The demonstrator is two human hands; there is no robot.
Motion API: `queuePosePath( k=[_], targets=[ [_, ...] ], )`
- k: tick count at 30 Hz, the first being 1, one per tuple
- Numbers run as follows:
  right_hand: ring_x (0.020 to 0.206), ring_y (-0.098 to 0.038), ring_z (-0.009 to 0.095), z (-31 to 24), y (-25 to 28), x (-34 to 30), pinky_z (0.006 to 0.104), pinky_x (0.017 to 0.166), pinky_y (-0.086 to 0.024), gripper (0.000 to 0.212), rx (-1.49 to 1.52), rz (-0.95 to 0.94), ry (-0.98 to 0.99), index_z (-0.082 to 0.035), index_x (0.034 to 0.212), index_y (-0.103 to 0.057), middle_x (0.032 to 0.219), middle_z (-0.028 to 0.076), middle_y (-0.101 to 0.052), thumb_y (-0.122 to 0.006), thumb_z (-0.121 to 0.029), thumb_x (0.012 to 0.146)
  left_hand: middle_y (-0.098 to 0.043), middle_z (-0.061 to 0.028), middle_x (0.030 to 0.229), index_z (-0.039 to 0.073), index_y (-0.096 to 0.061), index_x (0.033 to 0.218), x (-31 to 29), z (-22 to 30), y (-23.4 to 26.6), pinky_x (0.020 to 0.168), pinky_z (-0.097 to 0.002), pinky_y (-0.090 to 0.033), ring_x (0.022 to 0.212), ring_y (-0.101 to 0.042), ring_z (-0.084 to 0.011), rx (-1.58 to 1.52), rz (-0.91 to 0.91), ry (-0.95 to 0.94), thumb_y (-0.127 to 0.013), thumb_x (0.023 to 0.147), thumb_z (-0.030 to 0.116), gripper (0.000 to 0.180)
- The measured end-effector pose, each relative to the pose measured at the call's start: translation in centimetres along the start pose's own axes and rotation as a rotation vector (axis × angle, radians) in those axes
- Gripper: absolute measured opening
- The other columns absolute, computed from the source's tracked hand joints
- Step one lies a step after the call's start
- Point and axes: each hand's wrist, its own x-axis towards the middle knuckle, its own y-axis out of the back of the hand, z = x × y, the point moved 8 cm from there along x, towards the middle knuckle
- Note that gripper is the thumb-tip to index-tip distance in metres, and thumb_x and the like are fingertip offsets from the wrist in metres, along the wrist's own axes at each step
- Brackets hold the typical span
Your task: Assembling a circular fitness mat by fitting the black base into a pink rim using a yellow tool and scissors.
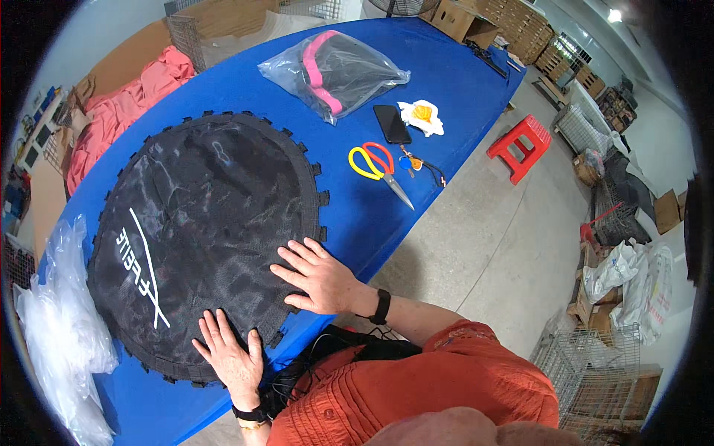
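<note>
Right now the round black mesh mat (204,223) lies spread over the near-left part of the blue table (461,97), its tabbed rim (311,201) showing most of the way round; so the laying-out looks done to me, while ripples across the middle suggest some smoothing is left; it sits outside any bag, whereas a clear bag (279,70) around a black, pink-banded item (346,70) lies on the far side; and look at the pose: the left hand (232,360) rests palm-down on the near edge, fingers spread and pointing away; the right hand (318,281) lies flat farther right, fingers angled left; neither is clenched or grasping anything; the scissors (384,176) lie beyond the right hand, untouched.
</note>
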Motion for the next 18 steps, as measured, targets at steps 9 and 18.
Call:
queuePosePath(
  k=[9,18],
  targets=[
    [0.148,-0.047,0.048,-0.21,0.29,-0.03,0.0639,0.126,-0.031,0.067,0.009,0.004,-0.003,-0.006,0.15,-0.061,0.157,0.026,-0.054,-0.071,-0.048,0.098,-0.033,-0.021,0.175,0.004,-0.039,0.167,-0.05,0.17,0.19,0.13,-0.0681,-0.014,0.163,-0.027,-0.0409,-0.007,-0.003,-0.001,-0.054,0.105,0.053,0.08],
    [0.147,-0.048,0.048,-0.04,0.32,0.02,0.064,0.125,-0.031,0.065,0.008,0.017,0.002,-0.006,0.149,-0.062,0.155,0.027,-0.056,-0.07,-0.047,0.099,-0.033,-0.0205,0.175,0.006,-0.038,0.168,0.11,0.24,0.13,0.13,-0.0687,-0.015,0.163,-0.027,-0.041,-0.003,-0.002,0.0,-0.053,0.106,0.054,0.08]
  ],
)
